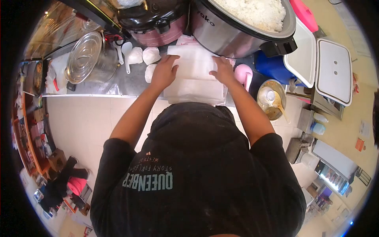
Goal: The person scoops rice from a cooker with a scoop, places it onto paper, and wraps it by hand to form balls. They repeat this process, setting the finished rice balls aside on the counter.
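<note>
White paper sheets (193,65) lie stacked on the metal counter directly in front of me, creased across the middle. My left hand (166,72) rests at their left edge, thumb apart from the fingers. At the right edge lies my right hand (224,71), its thumb and fingers also apart on the paper. Beside my left hand are white wrapped packets (151,55) and a white rice paddle (126,51). A pink scoop-like cup (243,74) stands close to my right hand. Behind the sheets is a large cooker (233,35) holding cooked white rice (254,14).
A closed pink-and-black cooker (158,29) stands at the back, and a pot with a glass lid (85,55) at the left. On the right are a metal bowl with a ladle (272,98), a blue container (272,67) and white trays (334,71). A person in dark clothes (63,183) is lower left.
</note>
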### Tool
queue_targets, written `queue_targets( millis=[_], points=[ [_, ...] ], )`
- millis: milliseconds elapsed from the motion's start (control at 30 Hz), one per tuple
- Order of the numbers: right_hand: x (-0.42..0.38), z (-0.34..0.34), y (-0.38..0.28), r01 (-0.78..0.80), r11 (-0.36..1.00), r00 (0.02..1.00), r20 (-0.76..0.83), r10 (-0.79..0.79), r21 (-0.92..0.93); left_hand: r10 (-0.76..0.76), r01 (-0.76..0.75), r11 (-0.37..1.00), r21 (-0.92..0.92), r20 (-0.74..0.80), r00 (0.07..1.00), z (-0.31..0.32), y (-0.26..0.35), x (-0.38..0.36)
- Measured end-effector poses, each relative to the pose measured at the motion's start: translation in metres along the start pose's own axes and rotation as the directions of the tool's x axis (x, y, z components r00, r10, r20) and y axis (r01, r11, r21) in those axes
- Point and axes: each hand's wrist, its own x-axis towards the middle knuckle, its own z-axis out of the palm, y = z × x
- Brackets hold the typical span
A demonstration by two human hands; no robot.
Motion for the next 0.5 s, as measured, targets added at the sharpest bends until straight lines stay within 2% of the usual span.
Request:
queue_targets(
  millis=[100, 200, 300, 333, 400, 500],
  points=[
    [0.012, 0.000, 0.013, -0.232, 0.922, 0.951, 0.270, 0.148, 0.310, 0.089, -0.105, 0.988, 0.112, 0.142, 0.986, 0.004, -0.007, 0.018],
    [-0.001, 0.004, 0.014, -0.253, 0.924, 0.955, 0.224, 0.193, 0.285, 0.193, -0.235, 0.931, 0.279, 0.170, 0.966, 0.005, -0.005, 0.024],
    [-0.020, -0.005, 0.005, 0.072, 0.951, 0.997, -0.020, -0.070, 0.302, 0.318, -0.346, 0.883, 0.318, 0.138, 0.938, 0.010, -0.014, 0.028],
    [-0.028, -0.013, -0.001, 0.102, 0.943, 0.994, -0.069, -0.085, 0.317, 0.250, -0.311, 0.916, 0.254, 0.246, 0.936, 0.003, -0.012, 0.030],
    [-0.046, -0.026, -0.010, 0.162, 0.926, 0.979, -0.169, -0.109, 0.342, 0.128, -0.217, 0.966, 0.143, 0.463, 0.877, -0.018, -0.011, 0.037],
    [-0.075, -0.027, -0.010, 0.142, 0.914, 0.977, -0.201, -0.069, 0.379, 0.331, -0.385, 0.920, 0.071, 0.381, 0.863, -0.044, 0.000, 0.016]
  ],
)
